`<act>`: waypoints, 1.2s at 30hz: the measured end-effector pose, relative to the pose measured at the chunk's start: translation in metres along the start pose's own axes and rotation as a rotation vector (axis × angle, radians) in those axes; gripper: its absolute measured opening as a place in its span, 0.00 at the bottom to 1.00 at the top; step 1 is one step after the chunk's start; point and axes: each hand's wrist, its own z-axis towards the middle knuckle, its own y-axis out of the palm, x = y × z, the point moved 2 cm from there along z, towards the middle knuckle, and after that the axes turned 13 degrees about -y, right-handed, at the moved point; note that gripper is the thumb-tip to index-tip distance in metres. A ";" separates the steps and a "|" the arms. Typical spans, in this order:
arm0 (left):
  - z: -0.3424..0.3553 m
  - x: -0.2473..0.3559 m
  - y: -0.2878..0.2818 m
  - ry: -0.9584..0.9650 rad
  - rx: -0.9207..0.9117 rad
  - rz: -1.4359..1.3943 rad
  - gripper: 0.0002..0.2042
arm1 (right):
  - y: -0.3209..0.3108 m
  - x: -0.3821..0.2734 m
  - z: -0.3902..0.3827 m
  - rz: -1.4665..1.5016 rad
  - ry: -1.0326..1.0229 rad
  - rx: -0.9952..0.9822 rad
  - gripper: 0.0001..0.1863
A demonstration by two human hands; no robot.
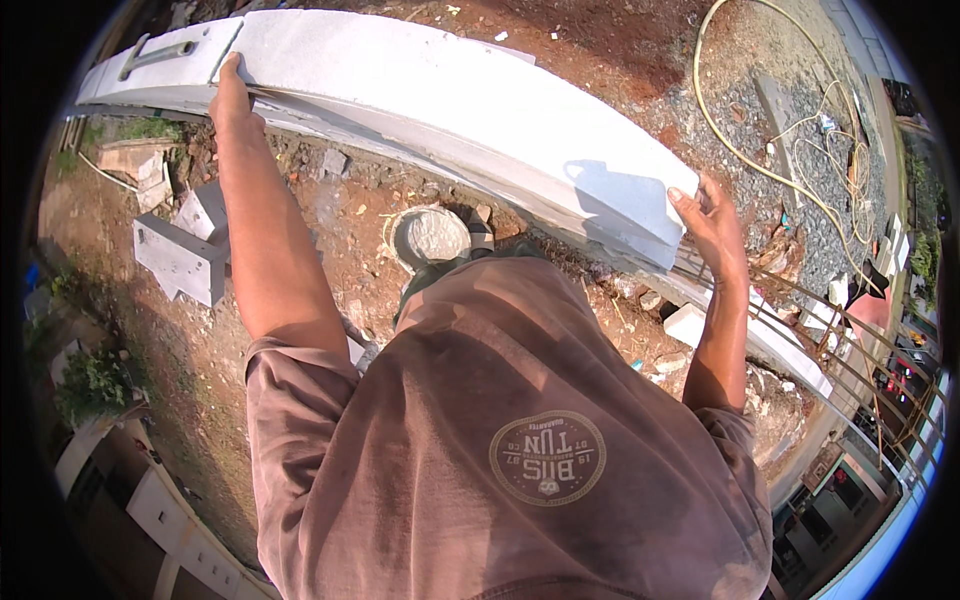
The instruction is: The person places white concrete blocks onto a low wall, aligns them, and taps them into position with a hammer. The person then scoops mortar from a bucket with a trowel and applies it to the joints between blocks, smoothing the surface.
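A long white block, like aerated concrete, lies along the top of a low wall in front of me. My left hand grips its left end, thumb on top at the narrow joint with a neighbouring white block; the other fingers are mostly hidden. Around the right end, my right hand is closed, thumb on the upper face and fingers on the far side. A metal tool with a bar-like handle rests on the neighbouring block. Shadow falls across the right end of the long block.
A bucket of pale wet mix stands on the soil close to my legs. Grey blocks are piled at left. Beyond the wall, a yellowish hose loops over gravel. Thin rods stick out at right.
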 end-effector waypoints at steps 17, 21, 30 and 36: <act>0.010 -0.006 -0.010 -0.033 0.047 0.048 0.40 | 0.066 -0.218 0.178 -0.266 -0.668 -0.256 0.35; 0.013 -0.016 -0.015 0.005 0.030 -0.015 0.36 | 0.213 -0.354 0.232 -0.283 -1.015 -0.363 0.35; -0.009 -0.008 -0.008 0.054 0.030 0.053 0.36 | 0.429 -0.451 0.269 -0.618 -1.193 -0.385 0.26; -0.017 -0.008 -0.017 -0.013 0.000 0.063 0.37 | 0.420 -0.453 0.274 -0.418 -1.080 -0.468 0.23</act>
